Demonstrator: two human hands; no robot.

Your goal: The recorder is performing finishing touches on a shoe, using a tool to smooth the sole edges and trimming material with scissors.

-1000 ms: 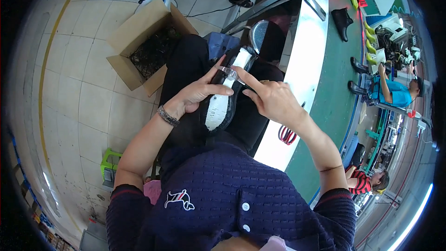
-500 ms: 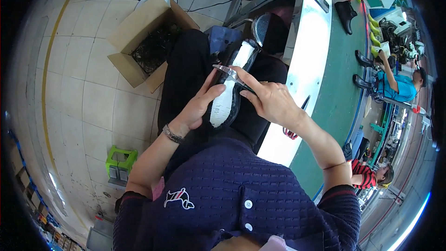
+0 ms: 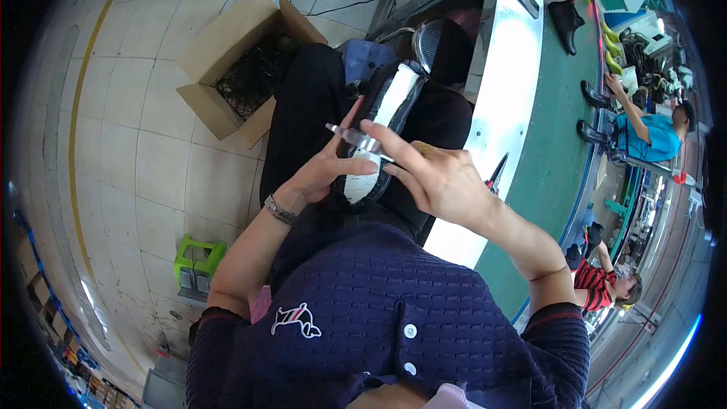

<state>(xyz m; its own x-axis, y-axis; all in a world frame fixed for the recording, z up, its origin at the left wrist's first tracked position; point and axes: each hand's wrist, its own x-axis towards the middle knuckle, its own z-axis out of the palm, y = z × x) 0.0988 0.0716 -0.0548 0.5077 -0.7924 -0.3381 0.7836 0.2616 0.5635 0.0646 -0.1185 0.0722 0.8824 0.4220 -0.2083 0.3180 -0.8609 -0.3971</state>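
A black shoe (image 3: 394, 102) lies sole up across my lap, with a white bottom showing along its length. My left hand (image 3: 322, 174) grips the near part of this shoe from the left, its thumb lying over the white bottom. In my right hand (image 3: 435, 174) is a silver metal hand tool (image 3: 350, 135), its flat blade-like head crossing the shoe's middle. Motion smears the tool, and my fingers hide its handle. The right index finger rests along the top of the metal.
An open cardboard box (image 3: 219, 45) with black scraps stands on the floor at left, and a green stool (image 3: 198, 261) nearer. To the right, a white worktop (image 3: 496, 98) borders a green conveyor belt (image 3: 541, 136) with black boots (image 3: 566, 24). Co-workers sit beyond it.
The tool and my right hand have moved a little down and left along the shoe toward me. My left thumb now lies farther over the white bottom.
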